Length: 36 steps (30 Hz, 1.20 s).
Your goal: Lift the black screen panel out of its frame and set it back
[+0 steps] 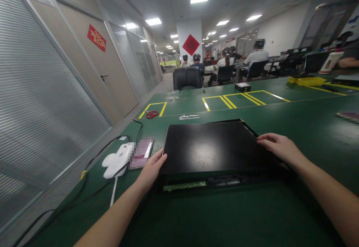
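Observation:
A flat, dark display panel lies in front of me, its near edge raised a little above a black housing. Below that edge shows a narrow green circuit board in the housing's near side. At the panel's left edge, my left hand is closed on it, thumb on top and fingers mostly hidden beneath. My right hand pinches at the right edge with thumb and fingertips together; whether it also grips the housing there I cannot tell.
Left on the green table are a phone-like slab, a white device and a black cable. Farther back lie red-handled scissors, white scraps, a small black box and a yellow tray. Several people sit beyond.

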Motion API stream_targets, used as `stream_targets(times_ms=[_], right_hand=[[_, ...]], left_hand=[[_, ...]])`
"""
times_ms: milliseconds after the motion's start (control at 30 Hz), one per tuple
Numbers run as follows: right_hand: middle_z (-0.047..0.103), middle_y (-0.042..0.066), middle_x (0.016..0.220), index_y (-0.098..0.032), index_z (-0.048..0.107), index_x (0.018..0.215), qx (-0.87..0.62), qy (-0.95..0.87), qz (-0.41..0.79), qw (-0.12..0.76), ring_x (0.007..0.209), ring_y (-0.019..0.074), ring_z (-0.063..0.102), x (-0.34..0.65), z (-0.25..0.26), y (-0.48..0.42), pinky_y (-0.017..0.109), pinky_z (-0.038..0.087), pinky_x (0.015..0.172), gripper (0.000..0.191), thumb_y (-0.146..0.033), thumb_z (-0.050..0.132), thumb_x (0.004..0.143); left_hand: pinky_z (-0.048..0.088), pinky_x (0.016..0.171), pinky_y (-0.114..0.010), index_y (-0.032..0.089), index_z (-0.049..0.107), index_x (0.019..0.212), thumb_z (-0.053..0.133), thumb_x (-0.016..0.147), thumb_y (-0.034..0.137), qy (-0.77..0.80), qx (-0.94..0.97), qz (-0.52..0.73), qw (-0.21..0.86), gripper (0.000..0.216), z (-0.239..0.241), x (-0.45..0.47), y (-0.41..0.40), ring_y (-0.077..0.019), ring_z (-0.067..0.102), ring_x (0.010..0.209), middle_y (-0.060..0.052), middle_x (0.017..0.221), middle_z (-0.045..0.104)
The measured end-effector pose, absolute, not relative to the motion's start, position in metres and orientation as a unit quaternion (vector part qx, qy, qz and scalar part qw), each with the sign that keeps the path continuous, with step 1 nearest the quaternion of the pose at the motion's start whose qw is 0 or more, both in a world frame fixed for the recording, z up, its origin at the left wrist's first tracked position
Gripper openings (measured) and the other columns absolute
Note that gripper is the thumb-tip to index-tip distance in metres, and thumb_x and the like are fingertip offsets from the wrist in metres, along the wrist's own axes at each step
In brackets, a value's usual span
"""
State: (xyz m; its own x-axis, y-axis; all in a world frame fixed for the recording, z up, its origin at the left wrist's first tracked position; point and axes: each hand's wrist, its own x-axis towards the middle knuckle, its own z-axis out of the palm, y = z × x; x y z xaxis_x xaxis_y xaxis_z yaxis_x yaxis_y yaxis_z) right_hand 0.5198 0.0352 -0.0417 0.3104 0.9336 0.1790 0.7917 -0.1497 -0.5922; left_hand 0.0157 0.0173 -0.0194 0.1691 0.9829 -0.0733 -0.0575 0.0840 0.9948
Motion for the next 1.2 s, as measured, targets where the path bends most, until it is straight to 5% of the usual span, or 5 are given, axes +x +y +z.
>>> stream_targets(times_ms=[533, 1200], right_hand=[[0.08, 0.005, 0.093, -0.028, 0.079, 0.092, -0.759, -0.59, 0.085, 0.262, 0.084, 0.0267, 0.072, 0.504, -0.032, 0.028, 0.037, 0.053, 0.073, 0.032, -0.045, 0.056, 0.079], [0.08, 0.006, 0.093, -0.028, 0.079, 0.093, -0.747, -0.608, 0.081, 0.257, 0.081, 0.0282, 0.072, 0.514, -0.042, 0.03, 0.041, 0.054, 0.071, 0.034, -0.048, 0.055, 0.08]], left_hand=[[0.041, 0.118, -0.051, 0.018, 0.073, 0.13, 0.082, 0.075, 0.057, 0.474, 0.536, 0.453, 0.531, 0.068, -0.019, 0.018, 0.017, -0.0387, 0.058, 0.138, -0.011, 0.142, 0.07], [0.049, 0.111, -0.051, 0.017, 0.07, 0.135, 0.087, 0.069, 0.059, 0.485, 0.492, 0.471, 0.548, 0.08, -0.01, 0.025, 0.008, -0.0391, 0.067, 0.125, -0.014, 0.131, 0.076]])
